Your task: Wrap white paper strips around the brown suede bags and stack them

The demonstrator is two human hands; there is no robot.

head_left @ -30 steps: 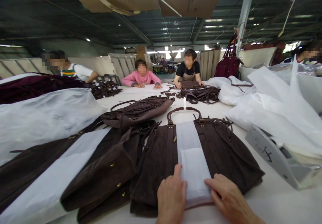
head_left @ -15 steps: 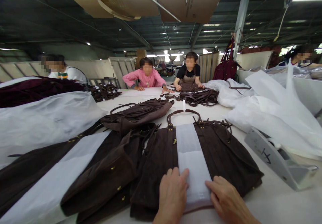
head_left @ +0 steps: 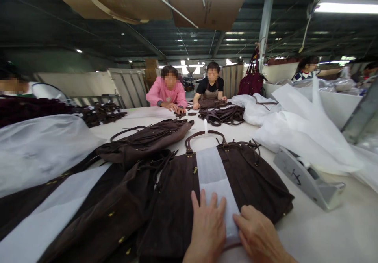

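Observation:
A dark brown handbag (head_left: 260, 184) lies flat on the table in front of me, its two arched handles (head_left: 203, 134) pointing away. Down its middle runs a white wrapping strip (head_left: 217, 168), translucent and sheet-like. My left hand (head_left: 208, 223) rests on the strip and the bag's front with its fingers spread. At the strip's right edge, near the bag's bottom, my right hand (head_left: 256, 231) has its fingers curled, thumb and index finger together on the edge. A small white loop (head_left: 206, 126) sticks up at the handles.
More brown bags (head_left: 118, 200) overlap on the left, one with a white strip (head_left: 67, 208). A grey angled stand (head_left: 307, 178) is at right, before white plastic sheeting (head_left: 307, 141). Across the table, a person in pink (head_left: 167, 93) and one in an apron (head_left: 210, 87) handle brown pieces.
My left hand has slid onto the strip and spread its fingers. My right hand stays at the strip's edge. The view has turned right. The person in pink has drawn both hands together.

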